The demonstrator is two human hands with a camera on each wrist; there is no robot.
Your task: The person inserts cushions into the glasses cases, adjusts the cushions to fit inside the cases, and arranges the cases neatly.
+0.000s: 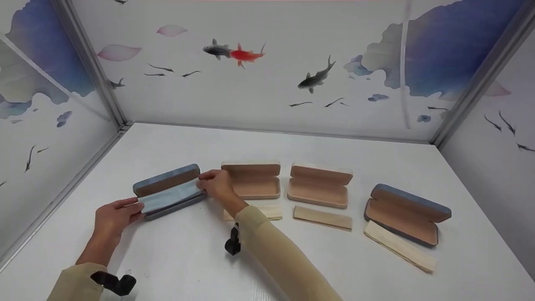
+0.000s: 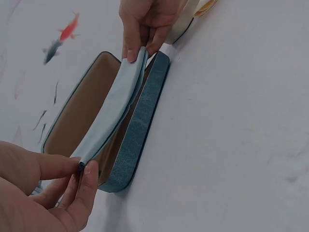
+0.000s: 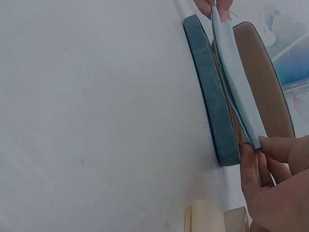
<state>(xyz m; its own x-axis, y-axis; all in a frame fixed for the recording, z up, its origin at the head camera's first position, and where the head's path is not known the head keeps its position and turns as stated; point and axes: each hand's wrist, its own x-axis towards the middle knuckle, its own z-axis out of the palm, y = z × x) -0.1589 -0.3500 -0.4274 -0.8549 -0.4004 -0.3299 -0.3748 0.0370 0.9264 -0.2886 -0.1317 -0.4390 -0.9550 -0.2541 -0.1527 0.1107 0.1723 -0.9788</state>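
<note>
A folded light-blue cloth (image 1: 169, 197) stretches between both hands, over the lower half of an open blue glasses case (image 1: 167, 177) with a brown lining. My left hand (image 1: 115, 217) pinches the cloth's left end between thumb and fingers. At the other end, my right hand (image 1: 218, 184) pinches the cloth near the case's right side. From the left wrist view, the folded cloth (image 2: 108, 106) hangs in a strip above the case's opening, its layered edge facing the front wall (image 2: 140, 130). The right wrist view shows the right fingertips gripping the cloth (image 3: 236, 77) at its corner.
Two open cream-coloured cases, one in the middle (image 1: 250, 190) and one right of it (image 1: 317, 194), have brown linings. Another open blue case (image 1: 405, 217) stands at the right. Folded cloths lie before them: a cream one (image 1: 273, 212), a tan one (image 1: 322, 218) and a cream one (image 1: 399, 246).
</note>
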